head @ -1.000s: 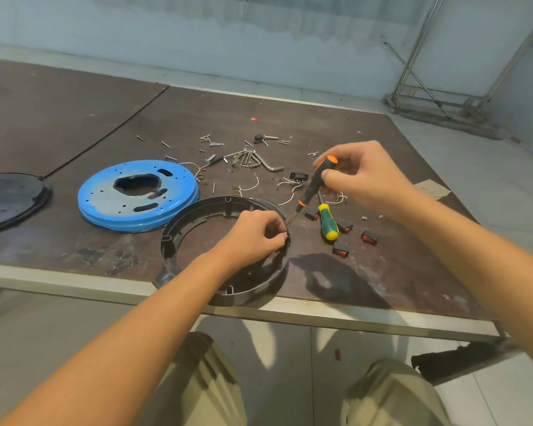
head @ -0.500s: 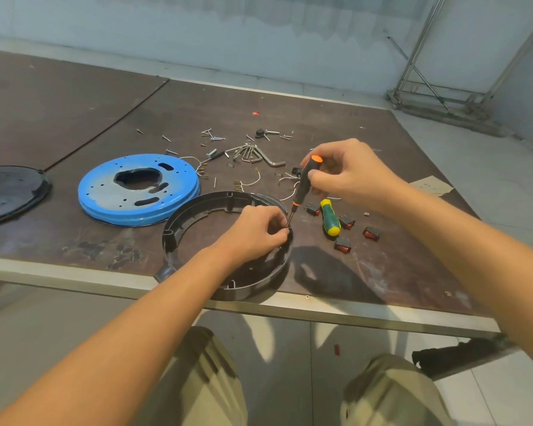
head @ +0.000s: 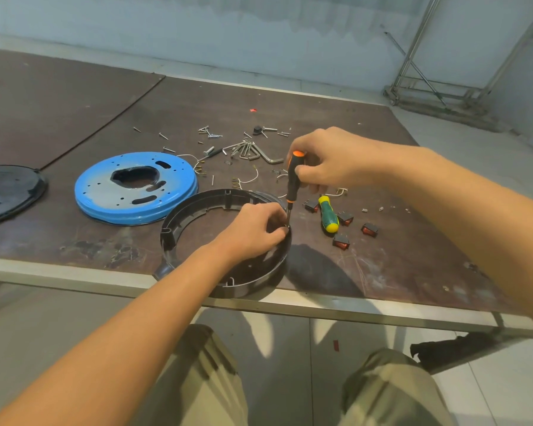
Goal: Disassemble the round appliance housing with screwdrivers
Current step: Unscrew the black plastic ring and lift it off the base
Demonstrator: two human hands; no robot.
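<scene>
A black round housing ring lies at the table's front edge, partly overhanging it. My left hand grips the ring's right rim, fingers curled over it. My right hand holds a black and orange screwdriver nearly upright, its tip down at the rim right beside my left fingertips. What the tip sits on is hidden by those fingers. A green and yellow screwdriver lies on the table just right of the ring.
A blue round plate lies left of the ring. A black lid sits at the far left. Loose screws, hex keys, wires and several red switches are scattered behind and to the right. The table edge runs close below.
My right hand has tipped the black and orange screwdriver from slanted to nearly upright and brought its tip down onto the rim. My left hand has stayed on the ring.
</scene>
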